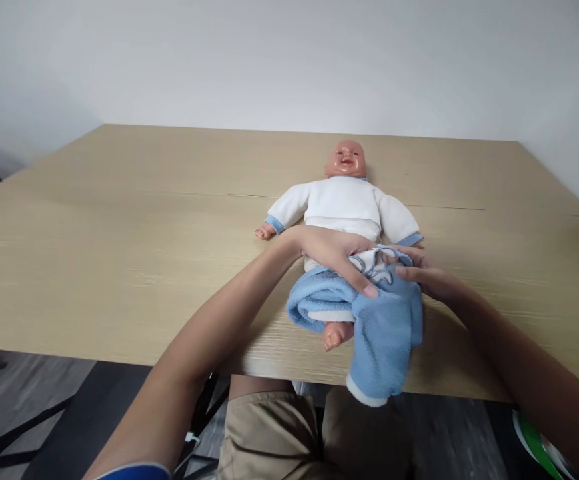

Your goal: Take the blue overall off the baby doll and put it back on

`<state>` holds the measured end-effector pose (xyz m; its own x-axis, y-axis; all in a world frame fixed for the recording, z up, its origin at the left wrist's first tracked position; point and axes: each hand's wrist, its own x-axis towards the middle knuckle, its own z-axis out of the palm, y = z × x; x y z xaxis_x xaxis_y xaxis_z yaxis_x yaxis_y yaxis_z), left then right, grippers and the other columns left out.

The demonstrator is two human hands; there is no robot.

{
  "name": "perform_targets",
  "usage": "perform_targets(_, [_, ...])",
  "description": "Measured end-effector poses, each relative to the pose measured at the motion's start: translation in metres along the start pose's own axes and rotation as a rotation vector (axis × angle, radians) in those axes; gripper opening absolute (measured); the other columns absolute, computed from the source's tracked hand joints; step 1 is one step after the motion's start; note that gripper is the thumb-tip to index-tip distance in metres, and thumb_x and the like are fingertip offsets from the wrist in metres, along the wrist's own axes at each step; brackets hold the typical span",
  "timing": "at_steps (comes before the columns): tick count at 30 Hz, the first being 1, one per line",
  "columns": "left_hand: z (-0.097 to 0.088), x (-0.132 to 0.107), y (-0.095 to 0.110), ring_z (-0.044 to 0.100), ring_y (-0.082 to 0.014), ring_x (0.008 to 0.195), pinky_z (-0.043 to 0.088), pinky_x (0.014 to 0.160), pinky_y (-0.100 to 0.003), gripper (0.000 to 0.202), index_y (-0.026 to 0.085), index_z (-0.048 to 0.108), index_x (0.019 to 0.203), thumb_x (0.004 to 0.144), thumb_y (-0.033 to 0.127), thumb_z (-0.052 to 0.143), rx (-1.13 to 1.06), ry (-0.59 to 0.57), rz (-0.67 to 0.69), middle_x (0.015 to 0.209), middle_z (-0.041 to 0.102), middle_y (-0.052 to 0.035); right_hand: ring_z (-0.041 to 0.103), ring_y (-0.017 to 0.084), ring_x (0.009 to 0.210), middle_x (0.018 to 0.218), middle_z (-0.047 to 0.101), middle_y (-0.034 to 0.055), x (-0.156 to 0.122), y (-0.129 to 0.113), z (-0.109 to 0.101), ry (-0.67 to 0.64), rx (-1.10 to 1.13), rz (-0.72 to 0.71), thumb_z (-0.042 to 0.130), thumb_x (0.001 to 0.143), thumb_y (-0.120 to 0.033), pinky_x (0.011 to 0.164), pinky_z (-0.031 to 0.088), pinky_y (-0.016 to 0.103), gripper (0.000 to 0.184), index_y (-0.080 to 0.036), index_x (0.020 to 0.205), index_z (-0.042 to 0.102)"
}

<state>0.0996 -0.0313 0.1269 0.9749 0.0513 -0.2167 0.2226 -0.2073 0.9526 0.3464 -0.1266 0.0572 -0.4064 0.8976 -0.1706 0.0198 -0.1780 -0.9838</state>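
A baby doll [345, 200] in a white fleece top lies on its back on the wooden table [119, 253], head away from me. Blue fleece trousers [379, 327] are bunched low around its legs, one bare foot showing and one trouser leg hanging over the table's front edge. My left hand [337, 253] lies across the doll's waist, fingers pinching the trousers' waistband. My right hand [427, 277] grips the waistband at the doll's other hip, beside its sleeve cuff.
The table's front edge runs just below the doll. Beneath it are my knees in tan trousers [279, 433], dark table legs at the lower left and a green-and-white object [537, 443] at the lower right. A white wall stands behind the table.
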Motion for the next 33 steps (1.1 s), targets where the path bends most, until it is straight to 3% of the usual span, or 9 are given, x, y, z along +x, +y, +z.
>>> perform_targets(3, [-0.003, -0.004, -0.002, 0.077, -0.0252, 0.099, 0.062, 0.086, -0.032, 0.039, 0.021, 0.080, 0.107, 0.077, 0.039, 0.096, -0.014, 0.019, -0.008, 0.107, 0.083, -0.0017, 0.068, 0.019, 0.084, 0.095, 0.074, 0.0025, -0.002, -0.007, -0.003, -0.194, -0.053, 0.016, 0.094, 0.079, -0.064, 0.074, 0.057, 0.028, 0.053, -0.020, 0.104, 0.078])
perform_targets(7, [-0.006, -0.008, -0.008, 0.078, -0.0256, 0.098, 0.063, 0.084, -0.031, 0.042, 0.022, 0.079, 0.107, 0.073, 0.036, 0.099, -0.043, 0.084, 0.032, 0.104, 0.083, -0.0022, 0.060, 0.015, 0.069, 0.079, 0.066, -0.0014, -0.005, -0.008, -0.004, -0.405, -0.060, 0.121, 0.094, 0.083, -0.061, 0.064, 0.051, 0.026, 0.046, -0.020, 0.091, 0.075])
perform_targets(13, [-0.008, -0.010, -0.011, 0.079, -0.0273, 0.102, 0.065, 0.091, -0.034, 0.047, 0.022, 0.084, 0.112, 0.071, 0.036, 0.101, -0.038, 0.041, -0.009, 0.111, 0.085, -0.0025, 0.062, 0.018, 0.073, 0.086, 0.070, 0.0002, -0.010, 0.001, -0.004, -0.024, 0.086, -0.010, 0.102, 0.064, -0.067, 0.069, 0.054, 0.031, 0.059, -0.025, 0.100, 0.080])
perform_targets(16, [-0.008, -0.010, -0.012, 0.079, -0.0277, 0.098, 0.066, 0.088, -0.035, 0.040, 0.021, 0.085, 0.102, 0.073, 0.041, 0.101, -0.023, -0.030, -0.047, 0.103, 0.085, -0.0018, 0.065, 0.020, 0.078, 0.091, 0.074, 0.0026, -0.010, 0.003, -0.002, 0.030, 0.100, 0.020, 0.103, 0.061, -0.069, 0.072, 0.056, 0.032, 0.066, -0.026, 0.105, 0.081])
perform_targets(19, [-0.009, -0.009, -0.013, 0.079, -0.0270, 0.102, 0.064, 0.095, -0.034, 0.035, 0.019, 0.084, 0.102, 0.083, 0.047, 0.094, 0.004, -0.059, 0.007, 0.104, 0.085, -0.0025, 0.070, 0.020, 0.085, 0.101, 0.078, 0.0046, -0.009, 0.006, -0.003, -0.071, 0.120, 0.032, 0.102, 0.068, -0.064, 0.076, 0.057, 0.029, 0.067, -0.024, 0.116, 0.080])
perform_targets(23, [-0.008, -0.006, -0.016, 0.075, -0.0272, 0.125, 0.057, 0.116, -0.033, 0.034, 0.016, 0.084, 0.113, 0.098, 0.046, 0.081, -0.005, -0.059, 0.092, 0.114, 0.084, -0.0048, 0.076, 0.020, 0.097, 0.110, 0.081, 0.0046, -0.007, 0.012, -0.007, -0.340, 0.139, 0.030, 0.099, 0.078, -0.058, 0.083, 0.060, 0.026, 0.067, -0.021, 0.130, 0.076])
perform_targets(27, [-0.007, -0.004, -0.018, 0.073, -0.0270, 0.129, 0.054, 0.120, -0.033, 0.037, 0.016, 0.083, 0.116, 0.097, 0.048, 0.081, -0.022, 0.021, 0.121, 0.117, 0.083, -0.0053, 0.073, 0.016, 0.082, 0.095, 0.077, 0.0014, -0.010, 0.013, -0.007, -0.522, 0.103, 0.091, 0.098, 0.082, -0.056, 0.075, 0.060, 0.024, 0.055, -0.017, 0.116, 0.079])
perform_targets(30, [-0.004, -0.004, -0.017, 0.076, -0.0255, 0.119, 0.058, 0.114, -0.032, 0.036, 0.017, 0.084, 0.113, 0.094, 0.047, 0.086, -0.056, 0.004, 0.096, 0.113, 0.084, -0.0039, 0.067, 0.013, 0.072, 0.084, 0.072, -0.0025, -0.013, 0.012, -0.007, -0.364, 0.133, 0.061, 0.101, 0.079, -0.052, 0.070, 0.057, 0.022, 0.042, -0.020, 0.095, 0.078])
perform_targets(33, [-0.001, -0.003, -0.016, 0.079, -0.0255, 0.103, 0.064, 0.101, -0.033, 0.036, 0.017, 0.084, 0.103, 0.084, 0.046, 0.095, -0.074, -0.118, 0.049, 0.102, 0.084, -0.0028, 0.069, 0.016, 0.075, 0.086, 0.075, -0.0013, -0.012, 0.012, -0.006, -0.119, 0.204, -0.006, 0.100, 0.077, -0.058, 0.073, 0.058, 0.025, 0.044, -0.024, 0.095, 0.078])
